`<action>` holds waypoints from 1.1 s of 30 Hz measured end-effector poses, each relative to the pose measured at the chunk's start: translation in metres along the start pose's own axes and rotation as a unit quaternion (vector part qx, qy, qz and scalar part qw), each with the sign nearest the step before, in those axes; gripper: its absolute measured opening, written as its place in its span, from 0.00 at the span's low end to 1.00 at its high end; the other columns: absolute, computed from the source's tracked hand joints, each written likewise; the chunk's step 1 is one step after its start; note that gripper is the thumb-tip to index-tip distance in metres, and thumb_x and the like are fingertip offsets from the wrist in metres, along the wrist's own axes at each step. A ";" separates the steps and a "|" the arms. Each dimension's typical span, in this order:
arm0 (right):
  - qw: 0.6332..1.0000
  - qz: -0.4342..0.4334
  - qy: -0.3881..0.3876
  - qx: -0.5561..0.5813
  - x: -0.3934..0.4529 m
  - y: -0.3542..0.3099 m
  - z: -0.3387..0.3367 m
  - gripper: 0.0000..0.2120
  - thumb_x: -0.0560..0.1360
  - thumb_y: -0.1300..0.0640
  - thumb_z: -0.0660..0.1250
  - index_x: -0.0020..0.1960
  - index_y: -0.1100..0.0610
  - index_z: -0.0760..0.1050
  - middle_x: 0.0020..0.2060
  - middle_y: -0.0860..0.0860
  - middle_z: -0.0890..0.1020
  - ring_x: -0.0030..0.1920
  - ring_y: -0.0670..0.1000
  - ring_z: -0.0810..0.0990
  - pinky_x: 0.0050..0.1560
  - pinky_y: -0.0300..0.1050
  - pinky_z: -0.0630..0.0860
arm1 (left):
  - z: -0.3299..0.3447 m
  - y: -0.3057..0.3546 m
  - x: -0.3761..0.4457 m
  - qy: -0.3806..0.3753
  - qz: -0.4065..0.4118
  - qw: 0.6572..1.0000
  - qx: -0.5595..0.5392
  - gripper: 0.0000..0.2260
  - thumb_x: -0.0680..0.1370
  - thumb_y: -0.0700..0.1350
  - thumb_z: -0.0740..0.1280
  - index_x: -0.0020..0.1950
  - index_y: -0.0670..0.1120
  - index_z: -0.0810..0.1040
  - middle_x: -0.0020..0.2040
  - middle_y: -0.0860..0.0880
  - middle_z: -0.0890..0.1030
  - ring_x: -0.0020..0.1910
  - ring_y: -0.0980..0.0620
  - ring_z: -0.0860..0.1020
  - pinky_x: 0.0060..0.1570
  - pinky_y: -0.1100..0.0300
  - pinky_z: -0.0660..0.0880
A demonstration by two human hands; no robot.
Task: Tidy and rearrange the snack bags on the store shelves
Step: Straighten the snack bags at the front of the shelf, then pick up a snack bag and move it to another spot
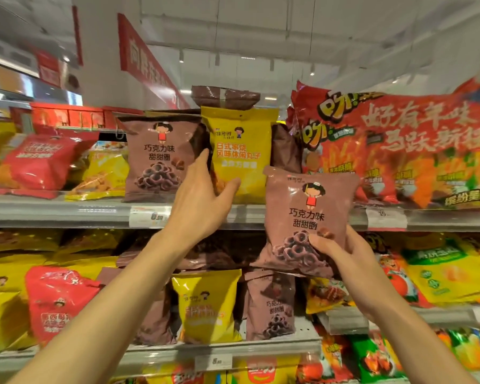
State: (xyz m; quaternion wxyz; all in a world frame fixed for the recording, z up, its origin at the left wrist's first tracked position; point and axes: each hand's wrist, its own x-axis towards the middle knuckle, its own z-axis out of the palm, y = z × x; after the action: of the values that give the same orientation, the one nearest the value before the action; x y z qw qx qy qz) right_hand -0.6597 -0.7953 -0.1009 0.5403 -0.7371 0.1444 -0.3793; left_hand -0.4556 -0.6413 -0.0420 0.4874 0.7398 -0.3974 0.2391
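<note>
My right hand (341,256) grips a brown chocolate-ring snack bag (305,212) by its lower right corner and holds it upright in front of the top shelf rail (67,213). My left hand (203,195) reaches up to a yellow snack bag (240,151) standing on that shelf. Its thumb lies on the bag's lower front, and its fingers slip into the gap at the bag's left edge. A matching brown bag (158,159) stands just left of the yellow one. Another brown bag (225,97) sticks up behind the yellow one.
A large red multipack (399,139) fills the top shelf on the right. Red (42,162) and yellow bags lie at the left. The lower shelf (219,349) holds yellow, brown and red bags. Price tags (150,216) hang on the rails.
</note>
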 end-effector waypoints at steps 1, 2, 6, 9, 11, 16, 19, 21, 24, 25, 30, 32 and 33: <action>1.000 0.000 0.003 0.001 0.003 -0.001 0.000 0.15 0.77 0.52 0.71 0.64 0.44 0.78 0.52 0.38 0.86 0.52 0.39 0.85 0.52 0.38 0.77 | 0.004 0.002 0.006 -0.007 -0.004 1.000 0.003 0.39 0.80 0.59 0.67 0.83 0.47 0.52 0.78 0.46 0.69 0.76 0.46 0.68 0.70 0.50 0.67; 1.000 0.001 0.007 0.003 0.006 -0.002 0.000 0.15 0.77 0.52 0.71 0.64 0.45 0.78 0.53 0.40 0.87 0.53 0.41 0.85 0.54 0.42 0.77 | 0.007 0.002 0.012 -0.017 -0.015 1.000 -0.002 0.40 0.80 0.60 0.67 0.84 0.47 0.50 0.77 0.46 0.70 0.75 0.45 0.69 0.70 0.49 0.67; 1.000 -0.001 0.025 0.002 0.017 -0.002 -0.003 0.15 0.77 0.53 0.71 0.64 0.48 0.79 0.53 0.43 0.87 0.52 0.44 0.86 0.54 0.46 0.78 | 0.017 -0.003 0.031 -0.027 -0.058 0.998 -0.020 0.40 0.79 0.63 0.65 0.83 0.46 0.51 0.74 0.46 0.74 0.72 0.43 0.73 0.69 0.45 0.70; 1.000 -0.004 0.026 0.002 0.021 0.002 -0.008 0.16 0.77 0.52 0.71 0.64 0.48 0.79 0.53 0.43 0.87 0.53 0.45 0.86 0.56 0.48 0.79 | 0.022 -0.007 0.036 0.007 -0.037 0.999 -0.012 0.36 0.75 0.67 0.63 0.77 0.49 0.65 0.69 0.49 0.77 0.68 0.46 0.76 0.65 0.43 0.74; 1.000 -0.005 0.029 -0.002 0.023 0.004 -0.013 0.17 0.76 0.51 0.71 0.64 0.47 0.79 0.54 0.43 0.87 0.55 0.46 0.85 0.59 0.50 0.79 | 0.025 -0.006 0.035 0.023 -0.023 0.999 -0.015 0.32 0.75 0.66 0.65 0.74 0.50 0.69 0.68 0.50 0.78 0.67 0.48 0.75 0.64 0.43 0.74; 0.999 -0.013 0.031 -0.010 0.029 0.007 -0.018 0.17 0.76 0.49 0.71 0.65 0.45 0.78 0.55 0.43 0.87 0.56 0.47 0.85 0.62 0.54 0.78 | 0.025 0.002 0.032 0.066 0.002 0.997 -0.037 0.26 0.78 0.61 0.69 0.74 0.52 0.72 0.64 0.50 0.77 0.64 0.53 0.73 0.65 0.48 0.72; 0.999 -0.021 0.031 0.001 0.032 0.005 -0.018 0.18 0.77 0.50 0.71 0.66 0.44 0.77 0.55 0.41 0.86 0.56 0.45 0.85 0.62 0.52 0.78 | 0.016 0.004 0.030 0.081 0.001 0.995 -0.052 0.27 0.77 0.62 0.69 0.73 0.53 0.74 0.63 0.51 0.77 0.62 0.55 0.73 0.64 0.49 0.73; 0.999 -0.026 0.027 0.006 0.034 0.004 -0.018 0.18 0.77 0.50 0.71 0.66 0.43 0.77 0.55 0.39 0.86 0.55 0.42 0.85 0.60 0.49 0.79 | 0.007 0.004 0.027 0.096 0.003 0.993 -0.065 0.26 0.77 0.61 0.70 0.73 0.52 0.75 0.62 0.51 0.76 0.62 0.53 0.74 0.65 0.48 0.74; 0.999 -0.043 0.021 0.000 0.038 -0.001 -0.015 0.17 0.78 0.49 0.70 0.66 0.41 0.76 0.52 0.33 0.84 0.51 0.36 0.83 0.52 0.39 0.76 | -0.011 0.003 0.022 0.123 0.004 0.989 -0.087 0.22 0.77 0.62 0.70 0.68 0.55 0.78 0.59 0.54 0.76 0.59 0.53 0.76 0.62 0.46 0.76; 0.999 -0.047 0.021 -0.004 0.040 -0.004 -0.013 0.16 0.78 0.49 0.70 0.66 0.41 0.76 0.51 0.32 0.84 0.50 0.34 0.83 0.50 0.37 0.75 | -0.018 0.001 0.021 0.128 0.005 0.988 -0.090 0.22 0.76 0.63 0.70 0.67 0.56 0.78 0.58 0.55 0.77 0.59 0.53 0.77 0.61 0.45 0.77; 0.994 -0.097 0.043 -0.023 0.062 -0.024 0.004 0.20 0.79 0.52 0.70 0.70 0.48 0.73 0.56 0.38 0.83 0.50 0.32 0.81 0.45 0.27 0.77 | -0.051 -0.006 0.016 0.127 0.009 0.989 -0.078 0.20 0.75 0.67 0.69 0.62 0.61 0.79 0.56 0.55 0.82 0.57 0.52 0.80 0.55 0.44 0.80; 0.991 -0.120 0.050 -0.036 0.075 -0.035 0.015 0.22 0.79 0.51 0.70 0.72 0.49 0.71 0.59 0.39 0.82 0.53 0.32 0.80 0.46 0.27 0.76 | -0.064 -0.009 0.013 0.133 0.014 0.988 -0.078 0.18 0.75 0.65 0.70 0.62 0.60 0.80 0.58 0.55 0.82 0.58 0.53 0.80 0.55 0.46 0.80; 0.989 -0.131 0.051 -0.040 0.082 -0.040 0.021 0.23 0.79 0.51 0.71 0.72 0.50 0.71 0.59 0.40 0.81 0.54 0.32 0.80 0.48 0.28 0.76 | -0.070 -0.010 0.011 0.135 0.017 0.988 -0.075 0.17 0.76 0.63 0.70 0.62 0.59 0.80 0.58 0.55 0.82 0.57 0.55 0.80 0.55 0.51 0.80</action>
State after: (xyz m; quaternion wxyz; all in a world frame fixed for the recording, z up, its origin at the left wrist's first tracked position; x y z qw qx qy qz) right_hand -0.5979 -0.8173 -0.0344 0.4476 -0.7506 0.0891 -0.4779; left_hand -0.4388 -0.5799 -0.0105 0.5866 0.6551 -0.3571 0.3150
